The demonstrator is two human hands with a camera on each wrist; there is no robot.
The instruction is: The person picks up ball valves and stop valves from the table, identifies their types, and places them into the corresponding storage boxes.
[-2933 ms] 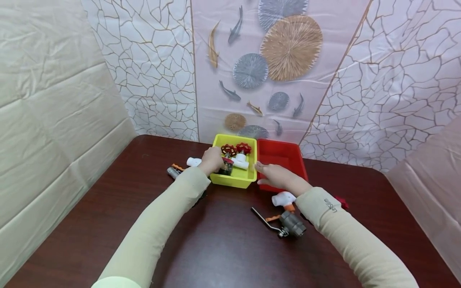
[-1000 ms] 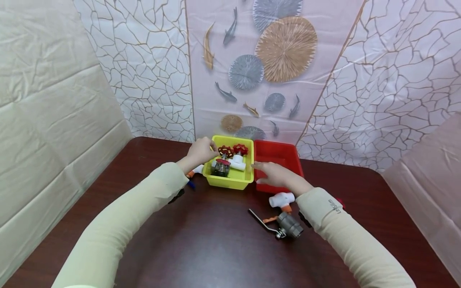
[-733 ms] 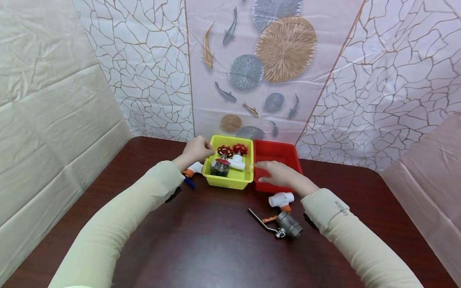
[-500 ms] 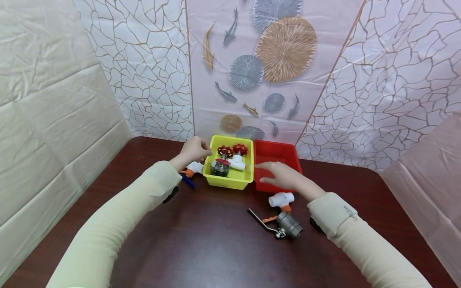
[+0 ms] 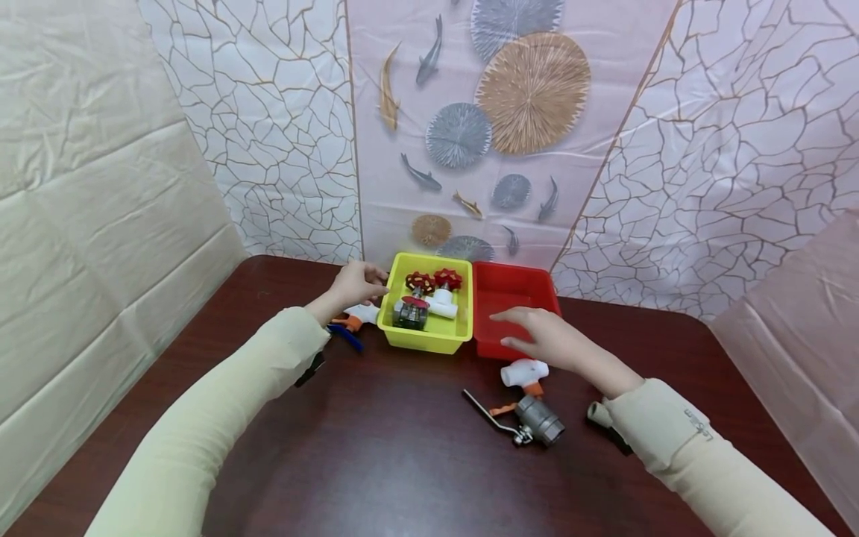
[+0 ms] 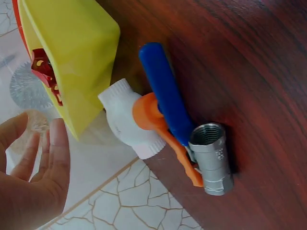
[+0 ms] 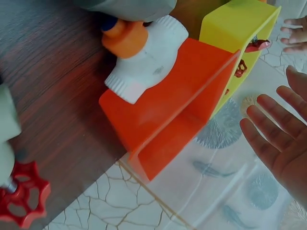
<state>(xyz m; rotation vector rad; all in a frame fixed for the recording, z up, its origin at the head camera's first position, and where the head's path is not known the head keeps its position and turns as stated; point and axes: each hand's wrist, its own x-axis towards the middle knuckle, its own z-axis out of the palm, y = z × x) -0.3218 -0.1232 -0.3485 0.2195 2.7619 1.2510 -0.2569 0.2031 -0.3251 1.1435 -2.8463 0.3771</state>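
Note:
My left hand (image 5: 356,286), fingers loosely spread and holding nothing, hovers by the left rim of the yellow bin (image 5: 432,341). Inside that bin lie a metal gate valve (image 5: 411,313) with a red handwheel, a white plastic valve (image 5: 441,303) and more red handwheels (image 5: 420,281). Beneath the left hand are a white ball valve with an orange handle (image 6: 127,117) and a metal ball valve with a blue lever (image 6: 211,158). Over the red bin (image 5: 513,291), my right hand (image 5: 546,335) is stretched out with nothing in its grasp.
In front of the red bin lie a white ball valve (image 5: 523,373) with an orange handle and a steel ball valve (image 5: 539,419) with a long lever. A red handwheel valve (image 7: 24,194) shows in the right wrist view. A patterned backdrop (image 5: 288,134) stands behind the table.
The left hand has left the gate valve in the yellow bin, moved left out of it, and its fingers have loosened. The right hand has drawn back to the right and toward me.

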